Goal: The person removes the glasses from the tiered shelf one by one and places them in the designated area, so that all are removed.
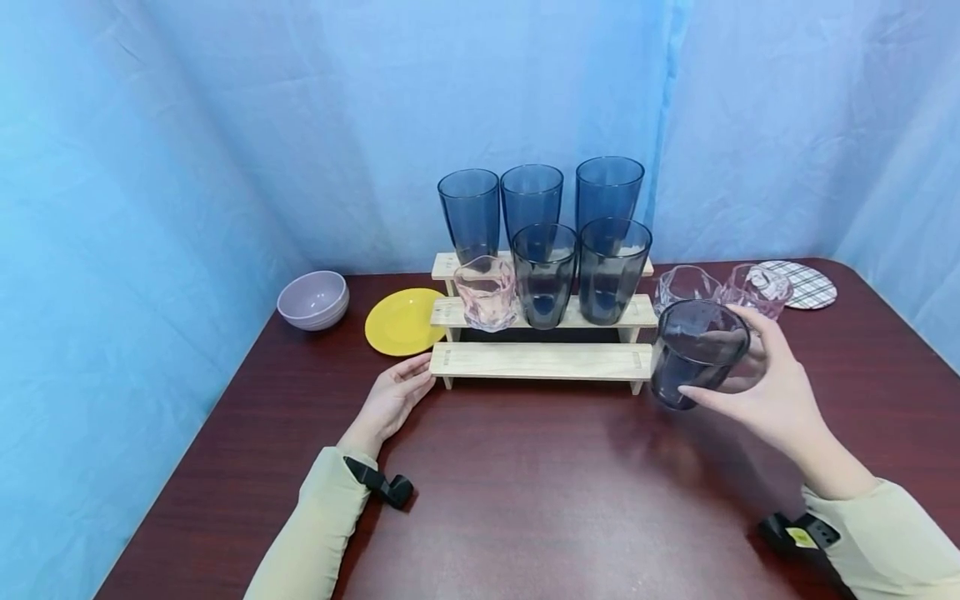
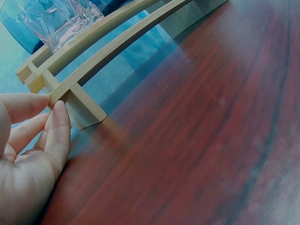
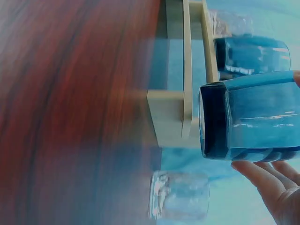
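Note:
My right hand (image 1: 776,400) grips a dark blue-grey glass tumbler (image 1: 693,350), raised slightly tilted beside the right end of a three-tier wooden rack (image 1: 540,362). In the right wrist view the thick base of this tumbler (image 3: 215,122) is close to the rack's end, with the fingers around its side. My left hand (image 1: 393,396) pinches the left end of the lowest shelf between thumb and fingertips, as the left wrist view shows at the shelf end (image 2: 58,91). Three blue tumblers (image 1: 468,212) stand on the top shelf. The middle shelf bears a pinkish wavy glass (image 1: 486,293) and two dark tumblers (image 1: 545,275).
Two clear pinkish glasses (image 1: 686,283) stand behind my right hand, near a checked round mat (image 1: 806,285). A yellow plate (image 1: 402,323) and a lilac bowl (image 1: 315,302) are left of the rack on the dark red table (image 1: 525,500). Blue curtains (image 1: 375,125) hang behind.

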`<act>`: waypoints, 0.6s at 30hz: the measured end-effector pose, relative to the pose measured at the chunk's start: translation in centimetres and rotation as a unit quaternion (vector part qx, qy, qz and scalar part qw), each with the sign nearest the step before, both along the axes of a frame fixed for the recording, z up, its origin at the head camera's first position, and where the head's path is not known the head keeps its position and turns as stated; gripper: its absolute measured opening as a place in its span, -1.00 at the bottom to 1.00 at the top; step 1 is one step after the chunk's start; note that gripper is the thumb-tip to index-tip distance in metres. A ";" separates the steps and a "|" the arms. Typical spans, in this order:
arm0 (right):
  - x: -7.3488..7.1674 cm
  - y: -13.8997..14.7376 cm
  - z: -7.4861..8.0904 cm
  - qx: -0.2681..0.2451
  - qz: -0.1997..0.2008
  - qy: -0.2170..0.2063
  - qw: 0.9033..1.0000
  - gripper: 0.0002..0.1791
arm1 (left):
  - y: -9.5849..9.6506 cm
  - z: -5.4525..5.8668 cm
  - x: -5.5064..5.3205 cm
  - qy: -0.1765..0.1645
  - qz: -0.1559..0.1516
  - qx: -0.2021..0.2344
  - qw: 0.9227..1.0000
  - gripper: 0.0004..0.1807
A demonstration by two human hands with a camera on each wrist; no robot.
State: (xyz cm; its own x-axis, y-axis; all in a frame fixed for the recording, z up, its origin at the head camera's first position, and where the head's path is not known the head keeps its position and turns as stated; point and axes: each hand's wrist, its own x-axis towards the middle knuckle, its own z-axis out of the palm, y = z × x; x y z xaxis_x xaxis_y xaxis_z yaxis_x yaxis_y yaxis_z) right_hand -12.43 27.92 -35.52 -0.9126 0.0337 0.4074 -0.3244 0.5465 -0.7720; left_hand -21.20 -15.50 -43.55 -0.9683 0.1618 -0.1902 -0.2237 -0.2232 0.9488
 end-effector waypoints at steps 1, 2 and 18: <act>0.0 0.3 -0.1 0.001 -0.007 0.000 1.000 0.19 | 0.0 0.0 0.0 0.000 0.002 0.000 1.000 -0.47; 0.0 0.6 -0.1 0.001 -0.015 -0.001 1.000 0.19 | 0.0 0.0 0.0 -0.001 0.003 0.000 1.000 -0.47; 0.1 5.8 -0.9 -0.021 -0.092 -0.003 0.996 0.17 | 0.0 0.1 0.1 0.003 0.001 0.001 1.000 -0.47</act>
State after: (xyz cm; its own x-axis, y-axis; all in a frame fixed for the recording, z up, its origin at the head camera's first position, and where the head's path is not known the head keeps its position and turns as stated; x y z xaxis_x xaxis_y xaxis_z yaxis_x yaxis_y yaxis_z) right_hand -12.33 33.76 -36.44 -0.8919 0.2176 0.3965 -0.2172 0.5629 -0.7975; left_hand -21.14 -15.54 -43.47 -0.9698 0.1607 -0.1837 -0.2173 -0.2253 0.9498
